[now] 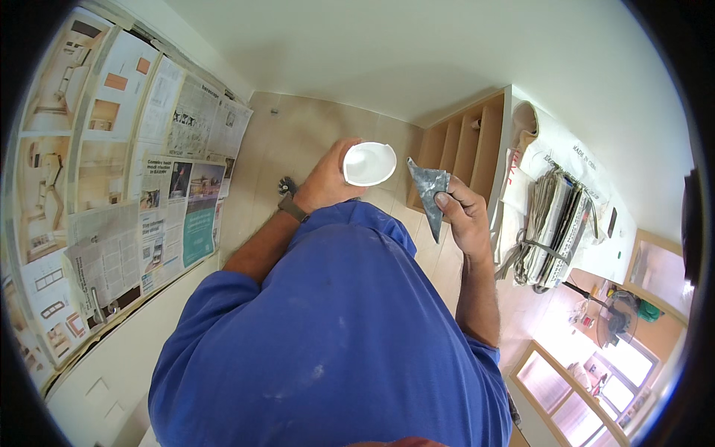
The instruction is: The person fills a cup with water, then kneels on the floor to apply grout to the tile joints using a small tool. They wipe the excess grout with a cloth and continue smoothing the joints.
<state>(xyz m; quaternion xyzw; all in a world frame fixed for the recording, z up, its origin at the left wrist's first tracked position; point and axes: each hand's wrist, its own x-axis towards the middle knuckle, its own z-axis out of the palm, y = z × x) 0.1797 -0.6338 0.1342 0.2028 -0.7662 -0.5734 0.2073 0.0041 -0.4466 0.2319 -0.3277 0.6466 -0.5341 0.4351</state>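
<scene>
Head: white-smeared grey scraper [428, 187]

Left hand [322, 177] at eleven o'clock, curled in grip; left forearm [261, 244] angled toward one o'clock. Right hand [467, 212] at three o'clock, thumb [445, 201] pinching; right forearm [477, 298] pointing to twelve.

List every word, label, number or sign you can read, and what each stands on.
I won't copy wording, only place it:
Newspaper sheets at left: some headlines legible, body text too small.
White sheeting at right: black lettering, tilted, partly legible.
Bundled newspapers: print mostly too small.
White container and grey scraper: no print visible.
</scene>
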